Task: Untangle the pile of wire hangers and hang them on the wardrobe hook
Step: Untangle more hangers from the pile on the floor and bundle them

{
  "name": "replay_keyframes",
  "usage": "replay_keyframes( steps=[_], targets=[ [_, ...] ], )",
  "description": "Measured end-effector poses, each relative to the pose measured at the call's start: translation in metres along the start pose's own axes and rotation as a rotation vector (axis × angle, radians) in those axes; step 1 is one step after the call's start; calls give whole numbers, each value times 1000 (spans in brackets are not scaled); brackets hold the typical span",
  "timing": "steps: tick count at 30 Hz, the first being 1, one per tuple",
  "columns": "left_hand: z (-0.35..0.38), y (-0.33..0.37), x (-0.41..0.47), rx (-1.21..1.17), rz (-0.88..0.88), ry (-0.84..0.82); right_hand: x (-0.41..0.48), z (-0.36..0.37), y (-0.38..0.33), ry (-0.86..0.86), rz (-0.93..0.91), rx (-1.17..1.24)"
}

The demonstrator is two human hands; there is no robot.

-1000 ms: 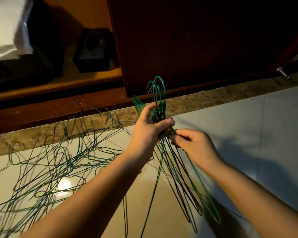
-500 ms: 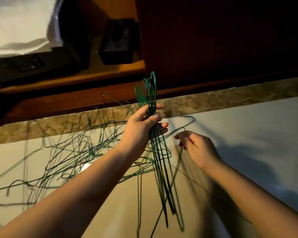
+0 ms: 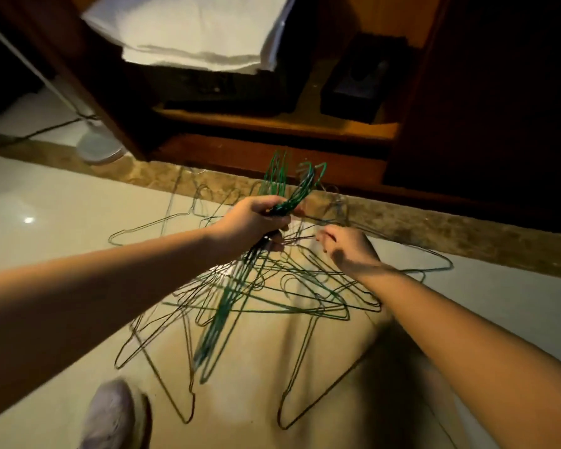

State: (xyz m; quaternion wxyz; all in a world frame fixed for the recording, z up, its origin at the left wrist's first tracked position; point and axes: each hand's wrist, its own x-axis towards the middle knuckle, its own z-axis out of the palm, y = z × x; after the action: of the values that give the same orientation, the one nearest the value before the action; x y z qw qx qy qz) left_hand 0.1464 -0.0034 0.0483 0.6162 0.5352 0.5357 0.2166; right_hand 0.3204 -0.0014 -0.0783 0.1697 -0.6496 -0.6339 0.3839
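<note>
Clearly the sorting is only partly done. Far left of the pile of hangers (image 3: 305, 306), a white round stand (image 3: 99, 149) sits on the pale floor (image 3: 62, 205), well apart from the work. At the pile's near left edge, the toe of a pale shoe (image 3: 110, 413) shows, so the person stands right over it. Beyond the pile, a white folded cloth (image 3: 191, 34) lies on a shelf of the open wardrobe (image 3: 483, 108).

Above the pile's left half, the left hand (image 3: 256, 217) is wrapped tight round the necks of a bundle of green hangers (image 3: 227, 306). Their hooks point up together and their bodies hang down into the pile. Gripping at the necks probably holds the freed ones lined up, ready to go onto a hook in one move. The pile itself lies spread flat, its wires crossing.

Over the pile's right half, the right hand (image 3: 348, 249) reaches down with fingers curled toward a dark wire beside the bundle. Whether it actually pinches that wire cannot be told. Beyond the pile on that side, a dark box (image 3: 357, 89) rests on the same shelf. No wardrobe hook is in view, and no brand, label or writing can be read.
</note>
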Motion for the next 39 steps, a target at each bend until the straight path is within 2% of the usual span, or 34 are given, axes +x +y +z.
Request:
replay_keyframes(
  steps=[6,10,13,16,20,22,27,29,31,39],
  targets=[
    [-65,-55,-22,48,-89,137,10,55,-5,-119,67,-150],
    [-96,-92,-35,8,-70,275,4,93,1,11,249,-259],
    [-116,-119,-44,-18,-44,324,-6,125,1,79,403,-132],
    [-133,-141,-50,5,-67,347,-12,153,-7,103,449,-40],
    [-145,-150,-51,13,-64,329,-5,174,-27,227,481,58],
    [-148,-151,-50,-5,-63,345,3,181,-38,252,503,193],
    [-150,-158,-49,-43,-50,343,37,189,-44,369,652,703],
    [-150,-161,-48,-45,-59,326,43,188,-41,378,692,774],
    [-150,-164,-46,-48,-68,312,42,186,-39,391,697,712],
    [-138,-174,-40,-55,-119,311,-6,188,-11,298,451,-19]
  ],
)
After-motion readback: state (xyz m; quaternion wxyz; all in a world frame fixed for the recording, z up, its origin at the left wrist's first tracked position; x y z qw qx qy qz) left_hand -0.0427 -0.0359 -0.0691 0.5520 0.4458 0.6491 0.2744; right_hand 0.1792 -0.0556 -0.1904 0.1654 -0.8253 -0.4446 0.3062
